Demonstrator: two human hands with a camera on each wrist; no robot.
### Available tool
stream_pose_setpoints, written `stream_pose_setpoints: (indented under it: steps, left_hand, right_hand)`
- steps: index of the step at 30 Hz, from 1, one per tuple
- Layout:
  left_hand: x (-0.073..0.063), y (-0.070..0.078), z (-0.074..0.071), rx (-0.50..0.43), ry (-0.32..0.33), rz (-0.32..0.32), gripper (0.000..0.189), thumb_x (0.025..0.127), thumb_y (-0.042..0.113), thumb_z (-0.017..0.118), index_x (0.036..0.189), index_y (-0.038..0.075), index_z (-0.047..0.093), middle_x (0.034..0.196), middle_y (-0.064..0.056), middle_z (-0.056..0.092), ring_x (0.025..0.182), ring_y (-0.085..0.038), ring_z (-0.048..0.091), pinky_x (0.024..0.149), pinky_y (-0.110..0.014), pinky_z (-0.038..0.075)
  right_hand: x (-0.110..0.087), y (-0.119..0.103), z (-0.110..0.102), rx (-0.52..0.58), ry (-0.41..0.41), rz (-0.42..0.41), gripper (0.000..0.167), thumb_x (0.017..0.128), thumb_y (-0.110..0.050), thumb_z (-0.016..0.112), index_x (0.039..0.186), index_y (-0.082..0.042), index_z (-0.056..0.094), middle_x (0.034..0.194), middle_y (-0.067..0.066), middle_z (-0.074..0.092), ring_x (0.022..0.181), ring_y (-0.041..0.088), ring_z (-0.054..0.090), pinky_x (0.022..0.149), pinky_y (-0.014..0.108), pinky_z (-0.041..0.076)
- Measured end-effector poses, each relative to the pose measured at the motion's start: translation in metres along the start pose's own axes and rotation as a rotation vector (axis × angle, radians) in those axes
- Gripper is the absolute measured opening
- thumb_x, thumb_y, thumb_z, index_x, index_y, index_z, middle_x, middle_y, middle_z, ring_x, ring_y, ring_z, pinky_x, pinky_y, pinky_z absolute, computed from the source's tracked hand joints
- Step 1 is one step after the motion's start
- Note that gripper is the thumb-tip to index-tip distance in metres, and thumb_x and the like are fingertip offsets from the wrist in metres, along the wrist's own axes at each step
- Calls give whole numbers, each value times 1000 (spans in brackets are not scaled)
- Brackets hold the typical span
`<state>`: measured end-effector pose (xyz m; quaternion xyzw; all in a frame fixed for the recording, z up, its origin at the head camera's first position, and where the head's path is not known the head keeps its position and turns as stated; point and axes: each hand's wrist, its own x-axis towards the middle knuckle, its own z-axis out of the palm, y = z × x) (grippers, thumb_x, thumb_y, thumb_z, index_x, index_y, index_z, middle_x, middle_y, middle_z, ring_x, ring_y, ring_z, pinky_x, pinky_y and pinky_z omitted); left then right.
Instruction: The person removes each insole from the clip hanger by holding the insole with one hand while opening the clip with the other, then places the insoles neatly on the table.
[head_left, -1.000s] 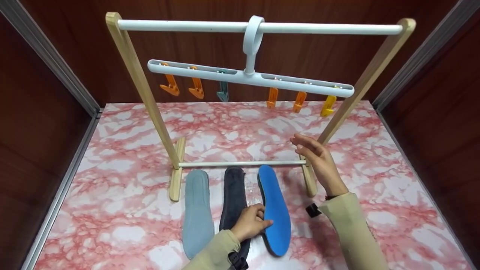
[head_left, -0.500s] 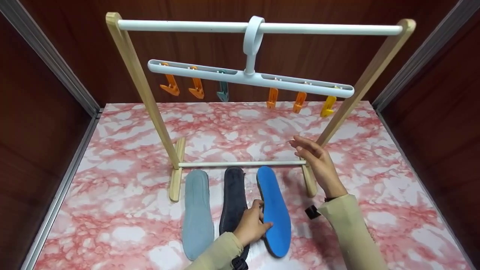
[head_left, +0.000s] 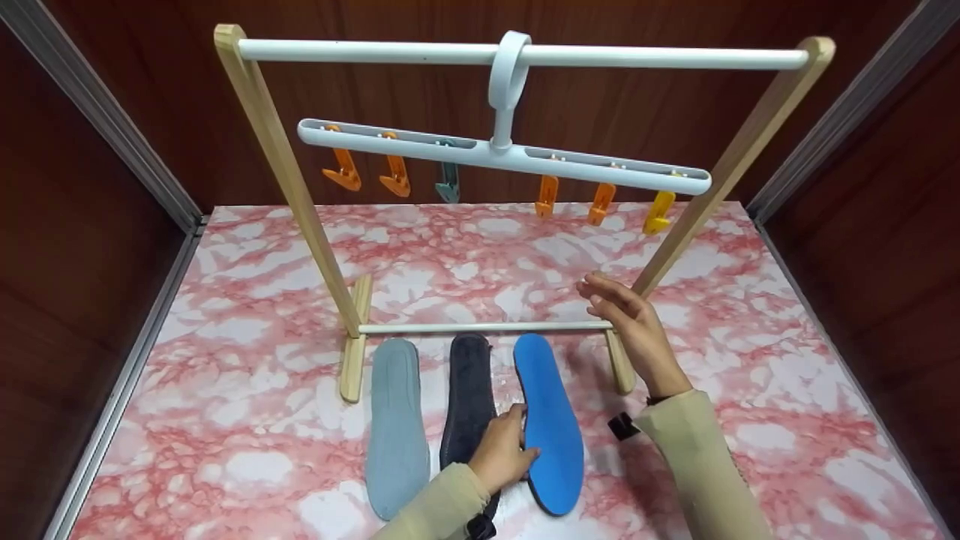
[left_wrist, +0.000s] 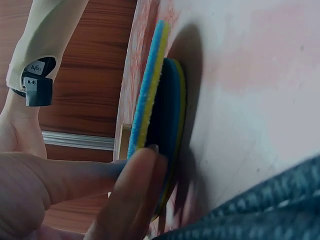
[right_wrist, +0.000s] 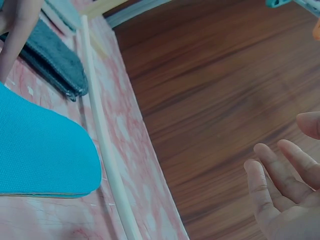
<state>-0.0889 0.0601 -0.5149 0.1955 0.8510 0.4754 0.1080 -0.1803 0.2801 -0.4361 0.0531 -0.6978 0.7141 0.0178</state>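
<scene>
At its left edge, a blue insole [head_left: 553, 435] is pinched by my left hand [head_left: 501, 454], thumb on top and fingers at the rim. The left wrist view shows this upper insole [left_wrist: 149, 95] tilted up, its yellow underside layer apart from a second blue insole [left_wrist: 175, 100] beneath. My right hand [head_left: 634, 330] hovers beside the rack's right post, fingers loosely extended and holding nothing; the right wrist view also shows its spread fingers [right_wrist: 275, 185]. A dark grey insole [head_left: 469, 397] lies left of the blue one, partly hidden by my left hand.
Further left lies a light grey-green insole [head_left: 397, 427]. A wooden rack [head_left: 289, 180] with a white top bar [head_left: 375, 51] stands behind the insoles. From the bar hangs a white hanger [head_left: 480, 154] with orange [head_left: 547, 196], green [head_left: 448, 184] and yellow clips [head_left: 658, 214].
My left hand has shifted slightly along the blue insole's edge, the thumb a little lower and further left. The insole's near end has moved slightly toward me. My right hand has dropped slightly.
</scene>
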Motion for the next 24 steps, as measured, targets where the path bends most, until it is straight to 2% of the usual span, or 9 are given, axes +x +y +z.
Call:
stream_pose_setpoints:
  steps: [4, 9, 11, 15, 18, 24]
  left_hand:
    - [0, 2, 0, 52, 9, -7, 54, 75, -2, 74, 122, -13, 49, 76, -10, 58, 68, -19, 57, 68, -31, 51]
    - [-1, 4, -1, 130, 8, -34, 54, 77, 0, 73, 124, -13, 48, 93, -21, 62, 89, -36, 64, 80, -42, 53]
    - [-1, 4, -1, 141, 7, -40, 54, 78, 1, 72, 124, -12, 48, 95, -23, 63, 93, -39, 64, 81, -44, 53]
    - [0, 4, -3, 135, 3, -39, 49, 79, 2, 71, 121, -12, 50, 81, -13, 61, 78, -28, 64, 72, -38, 53]
    - [0, 3, -5, 109, 11, -21, 44, 80, 2, 71, 117, -11, 52, 73, -7, 57, 65, -18, 57, 64, -32, 51]
    - [0, 1, -10, 59, 57, 31, 34, 81, 2, 70, 110, -8, 55, 69, -7, 57, 58, -11, 51, 58, -25, 46]
  right_hand:
    - [0, 1, 0, 15, 2, -5, 40, 96, -14, 57, 133, -1, 53, 134, 15, 56, 124, 17, 53, 102, 32, 44]
    - [2, 1, 1, 21, 7, -8, 40, 96, -13, 57, 134, 0, 53, 132, 13, 58, 123, 17, 53, 102, 36, 43]
    - [2, 1, 1, 18, 8, -6, 41, 96, -13, 57, 134, 1, 52, 132, 12, 58, 123, 16, 53, 102, 37, 43]
    - [2, 2, 2, 12, 6, -4, 43, 96, -13, 57, 135, 4, 49, 132, 13, 58, 123, 16, 53, 102, 39, 42]
    - [1, 2, 3, -1, 3, 2, 44, 96, -14, 57, 135, 4, 49, 133, 14, 57, 123, 16, 53, 102, 37, 43]
    - [-3, 5, 5, -9, 1, 12, 40, 96, -16, 58, 133, -2, 54, 133, 15, 57, 123, 16, 53, 101, 34, 43]
